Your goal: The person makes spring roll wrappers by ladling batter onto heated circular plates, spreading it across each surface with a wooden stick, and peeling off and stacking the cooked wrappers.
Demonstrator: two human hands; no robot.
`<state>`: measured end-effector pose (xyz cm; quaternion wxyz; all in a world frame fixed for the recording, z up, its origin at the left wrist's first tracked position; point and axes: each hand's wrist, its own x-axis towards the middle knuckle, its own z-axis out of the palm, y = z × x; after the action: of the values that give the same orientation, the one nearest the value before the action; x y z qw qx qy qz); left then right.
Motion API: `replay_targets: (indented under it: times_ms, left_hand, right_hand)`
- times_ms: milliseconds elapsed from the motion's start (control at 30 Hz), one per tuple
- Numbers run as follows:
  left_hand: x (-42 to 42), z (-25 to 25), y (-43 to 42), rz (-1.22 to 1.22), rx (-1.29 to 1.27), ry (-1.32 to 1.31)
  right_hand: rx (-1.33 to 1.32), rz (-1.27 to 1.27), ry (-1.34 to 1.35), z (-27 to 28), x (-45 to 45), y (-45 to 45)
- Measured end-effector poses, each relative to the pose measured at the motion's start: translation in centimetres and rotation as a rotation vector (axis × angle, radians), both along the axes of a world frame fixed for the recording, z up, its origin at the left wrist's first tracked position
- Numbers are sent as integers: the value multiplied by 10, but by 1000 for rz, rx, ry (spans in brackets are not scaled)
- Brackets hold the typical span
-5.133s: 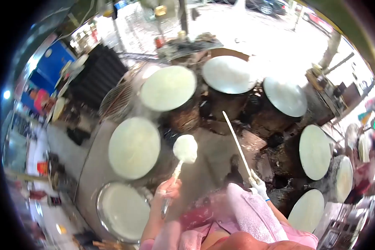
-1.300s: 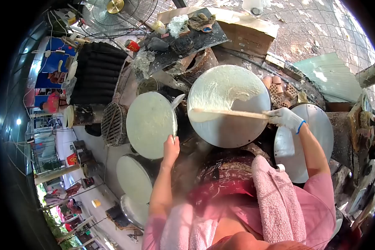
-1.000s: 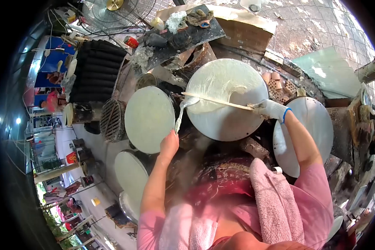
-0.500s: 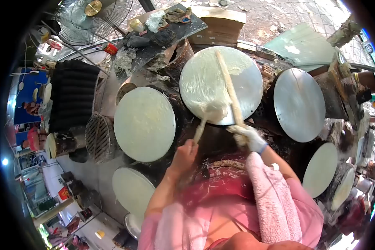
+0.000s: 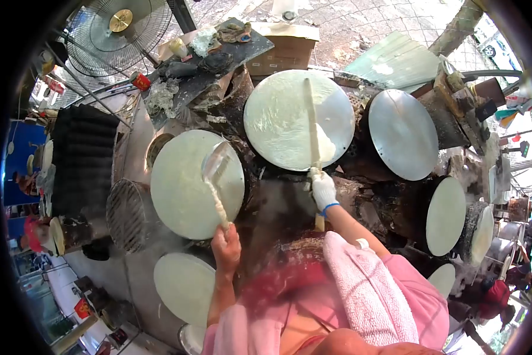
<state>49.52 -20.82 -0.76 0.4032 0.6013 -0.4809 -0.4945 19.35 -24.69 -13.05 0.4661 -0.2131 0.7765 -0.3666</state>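
My left hand (image 5: pixel 226 247) is bare and closed round the handle of a ladle (image 5: pixel 217 198). The ladle's head is over the pale batter-coated round griddle (image 5: pixel 186 189) at the centre left. My right hand (image 5: pixel 323 191), in a white glove with a blue cuff, grips a long flat wooden stick (image 5: pixel 313 130). The stick lies across the top middle griddle (image 5: pixel 277 118), where pale batter covers the left and middle. Bare metal shows at its right edge. To its right stands a bare metal griddle (image 5: pixel 403 135).
More coated griddles stand at the lower left (image 5: pixel 183 290) and right (image 5: pixel 445 216). A fan (image 5: pixel 121 21) is at the top left, near a dark board (image 5: pixel 242 50) with plastic bags and a cardboard box (image 5: pixel 286 50). A person in red (image 5: pixel 495 296) is at the far right.
The ladle has moved left from the top middle griddle to over the left one. The stick has swung more upright and batter covers more to the right. The view has shifted right.
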Motion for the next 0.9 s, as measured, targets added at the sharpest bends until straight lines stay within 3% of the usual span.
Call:
replay_targets:
  times_ms: [67, 100, 133, 267, 333, 400, 433, 467, 533, 733, 767, 867, 900]
  left_hand:
    - [-8, 9, 6, 55, 120, 118]
    - [-12, 4, 8, 57, 84, 71]
    - [-17, 2, 12, 82, 111, 89]
    - [-49, 13, 18, 162, 175, 164]
    - [-71, 17, 20, 186, 185, 191]
    - [-89, 22, 24, 208, 210, 192]
    - [-101, 27, 27, 229, 236, 163]
    - [-110, 30, 30, 256, 252, 144]
    - [-121, 26, 36, 292, 256, 76]
    - [-148, 27, 45, 309, 261, 46]
    - [-152, 28, 43, 299, 264, 61]
    - [-162, 28, 35, 297, 279, 43]
    - [-162, 25, 33, 288, 274, 37]
  right_hand:
    - [-17, 131, -36, 31, 14, 8]
    - [35, 387, 298, 26, 14, 15]
    - [87, 497, 399, 21, 11, 20]
    - [192, 343, 482, 44, -57, 24]
    - [99, 353, 494, 20, -101, 13]
    - [110, 298, 108, 70, -115, -3]
    - [97, 330, 91, 56, -117, 2]
    - [5, 467, 301, 7, -114, 15]
    - [165, 818, 414, 40, -121, 34]
    - [66, 563, 622, 33, -206, -13]
    - [15, 553, 634, 0, -214, -27]
    - [77, 556, 355, 43, -196, -12]
    - [-166, 631, 238, 37, -192, 11]
